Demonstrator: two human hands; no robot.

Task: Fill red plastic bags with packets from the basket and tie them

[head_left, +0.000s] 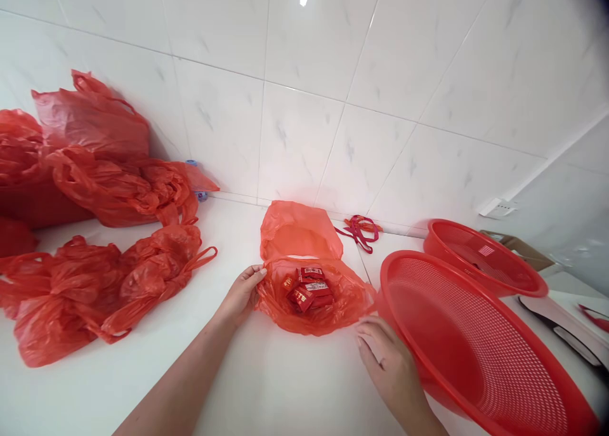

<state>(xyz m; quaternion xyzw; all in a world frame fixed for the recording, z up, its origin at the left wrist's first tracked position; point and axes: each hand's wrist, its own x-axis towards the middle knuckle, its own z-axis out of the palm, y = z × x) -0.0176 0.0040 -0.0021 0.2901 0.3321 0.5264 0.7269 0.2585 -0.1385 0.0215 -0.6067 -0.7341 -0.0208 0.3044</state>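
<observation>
A red plastic bag (280, 318) lies with its mouth open on the white tabletop in front of me. Several small red-wrapped packets (311, 290) are heaped inside it. At the bag's left edge, my left hand (243, 296) is closed, pinching the rim between thumb and fingers. My right hand (387, 356) is by the bag's lower right edge, its fingertips at the plastic and the thumb apart from the fingers. It holds nothing that I can make out. Close to its right stands a large red perforated basket (445, 334).
Several filled red plastic bags (95, 182) are piled at the left. Against the tiled wall lies a pink-red ribbon (361, 231). Behind the large basket is another red basket (480, 249). A cardboard box (528, 253) and a white item with a black edge (561, 325) are farther right.
</observation>
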